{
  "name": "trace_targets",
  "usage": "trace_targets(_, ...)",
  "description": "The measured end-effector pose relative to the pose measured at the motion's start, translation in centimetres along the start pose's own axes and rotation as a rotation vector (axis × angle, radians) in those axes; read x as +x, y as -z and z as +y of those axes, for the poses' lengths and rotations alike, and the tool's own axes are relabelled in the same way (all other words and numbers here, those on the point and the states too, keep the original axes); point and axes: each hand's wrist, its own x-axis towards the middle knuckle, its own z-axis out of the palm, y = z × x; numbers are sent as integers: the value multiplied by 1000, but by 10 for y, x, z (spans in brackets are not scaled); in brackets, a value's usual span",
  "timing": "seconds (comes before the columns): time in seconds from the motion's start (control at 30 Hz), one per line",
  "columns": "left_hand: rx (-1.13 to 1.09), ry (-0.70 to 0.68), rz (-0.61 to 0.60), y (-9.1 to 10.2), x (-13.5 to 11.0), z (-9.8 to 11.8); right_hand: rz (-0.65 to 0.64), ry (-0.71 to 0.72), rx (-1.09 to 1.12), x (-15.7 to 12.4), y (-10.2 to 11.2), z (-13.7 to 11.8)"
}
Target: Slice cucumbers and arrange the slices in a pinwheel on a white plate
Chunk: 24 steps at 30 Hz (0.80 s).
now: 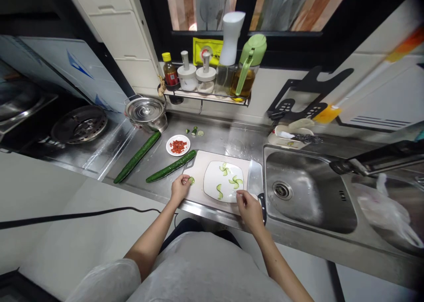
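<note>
Left hand [181, 189] pinches cucumber slices [191, 180], presumably keeping them together; right hand [249, 208] by plate [211, 180], fingers curled, grip undetermined.

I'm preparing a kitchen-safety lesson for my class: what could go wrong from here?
The right hand is close to the knife and might brush or knock it. Also, near the edge of the plate, that hand could nudge the loose cucumber slices out of their pattern.
</note>
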Motion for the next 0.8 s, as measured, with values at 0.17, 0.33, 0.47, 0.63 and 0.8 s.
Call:
trace_targets(0.17,-365,71,-170,4,-6,28,-21,58,136,13,-7,-23)
trace_targets(0.33,-471,49,-426,-3,-23,64,-116,158,337,34,-20,-58)
trace_targets(0.47,-520,35,-520,-13,-34,80,-186,181,450,42,-29,-67)
trace_targets(0.63,-505,269,-496,-16,-42,87,-132,154,475,42,-24,-63)
trace_targets(0.8,-664,462,-637,-16,-45,95,-119,212,484,39,-13,-62)
